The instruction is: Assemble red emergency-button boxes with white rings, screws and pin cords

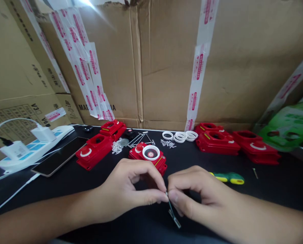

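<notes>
My left hand (131, 189) and my right hand (192, 195) meet at the fingertips over the black tabletop (268, 189). Both pinch a thin metal pin or clip (172, 210) that slants down from between the thumbs. Just beyond the fingers lies a red plastic housing (148, 156) with a white ring and a dark round insert on top. A green and yellow screwdriver (229, 177) lies to the right of my right hand.
More red housings lie at back left (95, 150) and back right (217, 140). White rings (182, 136), small screws (168, 143) and metal pins (138, 138) sit between them. A phone (59, 156) and a power strip (34, 147) are at left. Cardboard boxes (166, 67) wall the back.
</notes>
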{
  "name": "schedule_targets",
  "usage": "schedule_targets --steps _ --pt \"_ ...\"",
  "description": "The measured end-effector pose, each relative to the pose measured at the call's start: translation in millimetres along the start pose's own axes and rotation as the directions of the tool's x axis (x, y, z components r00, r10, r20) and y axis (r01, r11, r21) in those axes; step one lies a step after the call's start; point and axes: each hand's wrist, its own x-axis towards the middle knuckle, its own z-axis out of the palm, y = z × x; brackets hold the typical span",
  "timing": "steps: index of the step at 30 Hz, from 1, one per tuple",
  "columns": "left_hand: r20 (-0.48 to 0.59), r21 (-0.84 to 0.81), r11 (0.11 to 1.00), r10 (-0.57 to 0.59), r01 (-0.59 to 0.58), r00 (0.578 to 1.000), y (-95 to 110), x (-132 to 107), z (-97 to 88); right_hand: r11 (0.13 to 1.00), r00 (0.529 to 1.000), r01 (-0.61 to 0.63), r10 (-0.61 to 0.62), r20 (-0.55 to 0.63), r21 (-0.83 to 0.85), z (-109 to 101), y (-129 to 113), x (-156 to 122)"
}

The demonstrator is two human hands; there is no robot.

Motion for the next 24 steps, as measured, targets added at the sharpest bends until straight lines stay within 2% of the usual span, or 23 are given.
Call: schedule_targets --steps 5,8,12,16,21,24 --pt "0.010 0.010 0.999 0.031 -0.031 0.999 3 1 0.4 0.999 0.997 0.039 -0.039 0.073 0.009 -2 7 -1" --pt "0.025 0.051 0.997 0.048 -0.049 0.999 3 -1 0.8 0.999 0.997 0.035 -0.037 0.071 0.024 -2 10 0" --pt "0.008 0.050 0.998 0.026 -0.027 1.000 1 -2 1.9 0.999 1.000 0.024 -0.024 0.014 0.046 -1 12 2" --pt "0.012 -0.003 1.000 -0.013 0.013 1.000 -1 -1 2.2 0.995 0.997 0.078 -0.077 -0.019 0.062 -1 10 3" --pt "-0.007 -0.068 0.992 -0.108 0.107 0.994 -1 2 3.4 0.991 0.983 0.134 -0.137 -0.124 -0.029 -8 6 3" --pt "-0.027 -0.070 0.990 -0.122 0.119 0.992 0 2 3.9 0.973 0.961 0.194 -0.214 -0.173 -0.127 -13 8 4"
